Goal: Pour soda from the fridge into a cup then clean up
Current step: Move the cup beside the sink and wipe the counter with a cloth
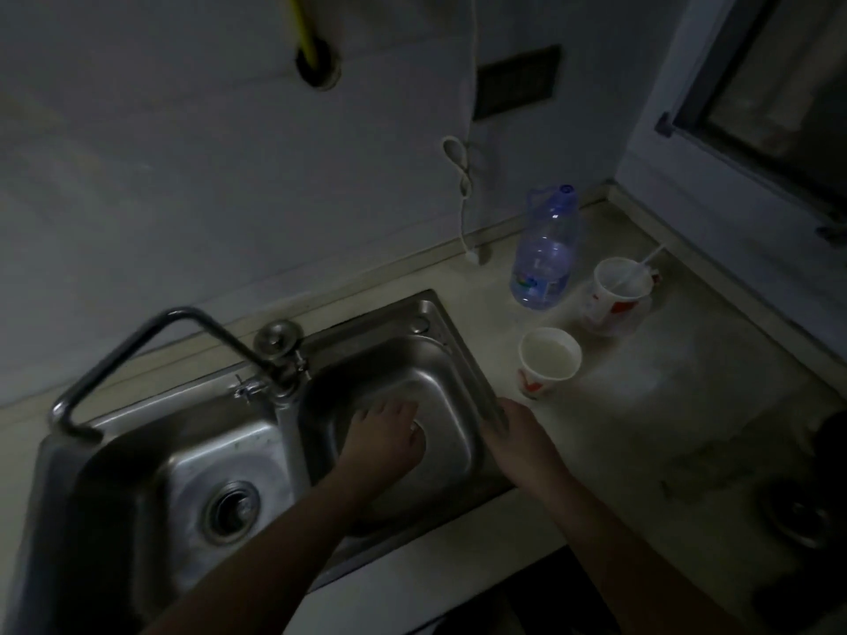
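Observation:
A white paper cup (549, 362) with red marks stands on the counter just right of the sink, with pale liquid in it. Behind it stands a second paper cup (619, 295) holding a straw. A clear blue plastic bottle (545, 256) stands upright near the back wall. My left hand (385, 440) reaches down into the right basin of the steel sink (440, 323), fingers spread over the drain, holding nothing that I can see. My right hand (515, 433) rests flat on the sink's right rim, fingers apart, a short way in front of the near cup.
A bent steel faucet (151, 341) swings over the left basin (183, 469), which has an open drain. A white cable hangs down the wall behind the bottle. A gas burner (800, 515) sits at the right edge. The scene is dim.

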